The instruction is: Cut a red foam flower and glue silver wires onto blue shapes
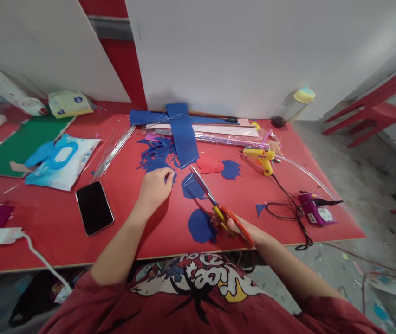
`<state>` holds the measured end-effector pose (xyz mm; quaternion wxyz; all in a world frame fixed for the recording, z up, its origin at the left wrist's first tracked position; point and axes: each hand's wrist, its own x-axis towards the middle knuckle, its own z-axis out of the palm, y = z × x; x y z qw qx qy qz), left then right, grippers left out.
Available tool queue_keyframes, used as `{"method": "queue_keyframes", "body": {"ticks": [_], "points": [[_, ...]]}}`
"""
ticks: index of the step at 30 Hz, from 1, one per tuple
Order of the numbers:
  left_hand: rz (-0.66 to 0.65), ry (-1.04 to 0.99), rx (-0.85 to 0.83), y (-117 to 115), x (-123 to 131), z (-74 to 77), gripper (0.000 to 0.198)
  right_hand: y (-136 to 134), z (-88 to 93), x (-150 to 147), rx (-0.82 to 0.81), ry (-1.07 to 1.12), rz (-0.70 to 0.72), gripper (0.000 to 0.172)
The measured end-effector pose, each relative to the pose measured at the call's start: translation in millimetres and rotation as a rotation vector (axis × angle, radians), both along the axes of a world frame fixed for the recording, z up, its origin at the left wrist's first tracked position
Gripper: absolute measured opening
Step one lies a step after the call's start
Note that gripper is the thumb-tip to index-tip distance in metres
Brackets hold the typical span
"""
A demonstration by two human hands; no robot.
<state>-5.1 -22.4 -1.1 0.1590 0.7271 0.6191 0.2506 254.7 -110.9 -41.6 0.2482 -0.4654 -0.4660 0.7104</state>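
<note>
My right hand [230, 223] grips a pair of scissors [234, 218] by its orange and yellow handles, the blades parted a little and pointing away over the table. Under the blade tips lies a dark blue rounded piece [191, 188], and another blue round piece [199, 226] is just left of my right hand. My left hand [156, 186] is closed at the edge of a heap of blue scraps [158, 150]; what its fingers hold, if anything, is hidden. A red cutout [210, 163] and a jagged blue cutout [231, 170] lie beyond the scissors.
Blue strips [183, 134] and thin wires [114, 155] lie at the back. To the right are a yellow glue gun [260, 157], its black cord, a purple power socket [318, 209] and a bottle [293, 104]. A phone [94, 208] and a wipes pack [63, 161] lie left.
</note>
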Motion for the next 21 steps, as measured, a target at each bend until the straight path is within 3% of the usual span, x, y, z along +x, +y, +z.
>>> {"method": "queue_keyframes", "body": {"ticks": [5, 10, 16, 21], "points": [[-0.06, 0.024, -0.024, -8.9, 5.7, 5.1, 0.022, -1.3, 5.7, -3.9, 0.036, -0.05, 0.149, 0.073], [-0.097, 0.048, -0.058, -17.2, 12.3, 5.7, 0.023, -4.5, 4.0, -10.4, 0.054, -0.011, 0.129, 0.069], [-0.12, 0.071, -0.097, -21.6, 17.6, 5.4, 0.022, -8.9, 12.3, -21.4, -0.067, 0.08, 0.062, 0.066], [-0.143, 0.064, -0.105, -24.1, 19.4, 4.3, 0.023, -10.8, 7.9, -23.7, -0.161, 0.118, 0.031, 0.066]]}}
